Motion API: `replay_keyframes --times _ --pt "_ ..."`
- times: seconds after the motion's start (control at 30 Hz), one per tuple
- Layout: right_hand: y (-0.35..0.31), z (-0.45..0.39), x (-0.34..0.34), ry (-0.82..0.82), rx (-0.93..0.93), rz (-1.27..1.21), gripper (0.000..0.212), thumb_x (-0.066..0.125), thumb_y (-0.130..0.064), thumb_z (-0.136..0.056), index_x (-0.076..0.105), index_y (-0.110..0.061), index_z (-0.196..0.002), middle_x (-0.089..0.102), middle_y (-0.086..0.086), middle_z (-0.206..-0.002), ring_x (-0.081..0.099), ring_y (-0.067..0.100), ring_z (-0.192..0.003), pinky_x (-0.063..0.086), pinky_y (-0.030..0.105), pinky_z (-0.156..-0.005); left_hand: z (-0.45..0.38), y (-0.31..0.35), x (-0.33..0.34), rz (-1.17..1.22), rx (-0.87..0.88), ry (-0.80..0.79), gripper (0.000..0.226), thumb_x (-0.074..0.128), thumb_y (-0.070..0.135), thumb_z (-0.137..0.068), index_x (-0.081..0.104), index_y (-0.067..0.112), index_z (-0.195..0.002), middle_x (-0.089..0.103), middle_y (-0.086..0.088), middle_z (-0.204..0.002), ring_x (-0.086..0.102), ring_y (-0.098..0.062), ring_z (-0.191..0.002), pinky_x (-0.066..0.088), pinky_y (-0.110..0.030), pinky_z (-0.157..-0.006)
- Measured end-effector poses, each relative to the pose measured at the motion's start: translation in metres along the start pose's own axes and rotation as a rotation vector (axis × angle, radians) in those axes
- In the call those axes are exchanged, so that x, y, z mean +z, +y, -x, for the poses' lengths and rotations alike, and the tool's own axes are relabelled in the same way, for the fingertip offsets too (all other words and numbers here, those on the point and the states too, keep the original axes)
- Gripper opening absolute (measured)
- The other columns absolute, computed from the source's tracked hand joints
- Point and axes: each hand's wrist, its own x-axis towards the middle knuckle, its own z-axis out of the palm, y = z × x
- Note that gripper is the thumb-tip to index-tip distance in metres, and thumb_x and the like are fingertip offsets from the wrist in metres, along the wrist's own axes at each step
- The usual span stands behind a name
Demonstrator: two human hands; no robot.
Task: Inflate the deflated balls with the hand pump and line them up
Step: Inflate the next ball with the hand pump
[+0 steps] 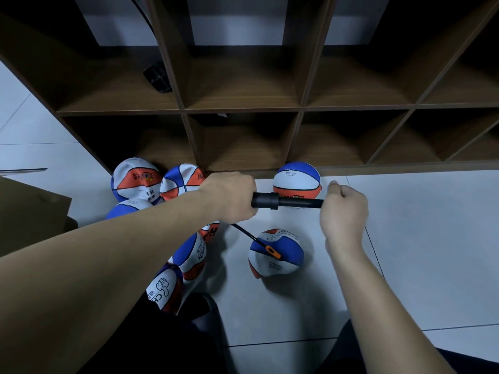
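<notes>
At far left, against the foot of the wooden shelf unit (243,109), a cluster of deflated balls (151,182) lies heaped on the tiled floor (418,238). Your left hand (229,197) is wrapped round the black hand pump (272,201), held level above the floor. From it a thin hose (243,233) drops to an orange connector (272,251) on the partly filled ball (276,255) near you. Farther off, a round ball (297,180) sits touching the shelf base. Your right hand (344,209) grips the pump's right end, fingers curled.
</notes>
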Motion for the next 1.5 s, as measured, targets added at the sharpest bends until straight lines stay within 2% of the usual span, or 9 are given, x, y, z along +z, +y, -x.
replay_keyframes --times 0.3,0.47,0.63,0.7,0.87,0.97,1.07,1.27,1.5 --pt "-0.008 0.040 0.038 -0.089 -0.080 0.011 0.047 0.049 -0.027 -0.110 0.047 -0.009 -0.067 0.050 0.004 -0.062 0.046 0.026 -0.064 0.035 0.042 -0.060 0.006 0.006 0.004 -0.009 0.000 -0.003 0.023 0.062 0.040 -0.093 0.064 0.024 -0.077 0.064 0.004 -0.071 0.065 -0.021 -0.067 0.059 -0.036 -0.064" --pt "-0.005 0.049 0.045 -0.175 -0.079 -0.014 0.042 0.047 -0.031 -0.110 0.061 -0.003 -0.082 0.062 0.008 -0.075 0.057 0.029 -0.075 0.046 0.042 -0.067 0.003 0.014 0.006 -0.036 0.020 0.011 0.027 0.061 0.040 -0.094 0.057 0.024 -0.072 0.060 0.005 -0.068 0.059 -0.019 -0.061 0.046 -0.031 -0.056" --pt "-0.012 0.023 0.025 -0.294 -0.089 0.074 0.048 0.058 -0.033 -0.107 0.050 -0.008 -0.066 0.047 -0.006 -0.055 0.044 0.021 -0.060 0.034 0.034 -0.055 0.001 0.008 0.003 0.031 0.015 -0.016 0.027 0.062 0.044 -0.093 0.060 0.025 -0.073 0.063 0.005 -0.068 0.065 -0.021 -0.065 0.055 -0.034 -0.059" --pt "-0.009 0.000 0.008 -0.258 -0.061 0.090 0.051 0.061 -0.033 -0.105 0.043 -0.013 -0.061 0.038 -0.008 -0.049 0.038 0.022 -0.056 0.030 0.034 -0.055 -0.001 0.000 0.000 0.054 -0.005 -0.029 0.027 0.062 0.046 -0.092 0.063 0.025 -0.074 0.065 0.004 -0.068 0.067 -0.022 -0.066 0.059 -0.036 -0.061" --pt "0.000 -0.030 -0.021 -0.137 0.119 -0.043 0.042 0.064 -0.036 -0.098 0.044 -0.012 -0.070 0.032 0.010 -0.069 0.028 0.026 -0.065 0.026 0.041 -0.060 -0.001 -0.009 -0.002 0.045 -0.014 -0.036 0.024 0.064 0.048 -0.092 0.064 0.027 -0.079 0.067 0.004 -0.072 0.067 -0.020 -0.069 0.061 -0.038 -0.065" --pt "0.004 -0.015 -0.009 -0.045 0.072 -0.049 0.049 0.060 -0.028 -0.099 0.031 -0.016 -0.062 0.025 -0.007 -0.051 0.025 0.026 -0.061 0.025 0.039 -0.061 -0.001 0.001 0.002 -0.001 -0.002 -0.007 0.024 0.062 0.045 -0.094 0.060 0.028 -0.078 0.065 0.005 -0.073 0.065 -0.019 -0.068 0.054 -0.034 -0.061" --pt "0.007 0.002 0.007 -0.042 0.051 -0.022 0.051 0.056 -0.026 -0.103 0.034 -0.018 -0.058 0.032 -0.009 -0.044 0.032 0.025 -0.057 0.027 0.035 -0.058 0.001 0.004 0.004 -0.010 -0.011 0.000 0.023 0.062 0.041 -0.094 0.059 0.027 -0.077 0.064 0.005 -0.073 0.065 -0.020 -0.067 0.055 -0.034 -0.060" --pt "-0.002 0.023 0.029 -0.099 -0.042 0.017 0.049 0.051 -0.029 -0.109 0.043 -0.015 -0.063 0.047 0.000 -0.061 0.044 0.023 -0.061 0.033 0.038 -0.058 0.004 0.008 0.006 -0.018 -0.011 0.023 0.023 0.061 0.040 -0.094 0.060 0.026 -0.076 0.064 0.004 -0.071 0.065 -0.021 -0.066 0.058 -0.035 -0.062" --pt "-0.005 0.042 0.043 -0.216 -0.040 -0.009 0.045 0.047 -0.031 -0.111 0.055 -0.007 -0.074 0.059 0.007 -0.072 0.053 0.028 -0.071 0.040 0.041 -0.065 0.003 0.015 0.007 -0.041 0.042 0.021 0.029 0.062 0.043 -0.096 0.054 0.026 -0.075 0.060 0.006 -0.071 0.059 -0.017 -0.063 0.047 -0.031 -0.059"
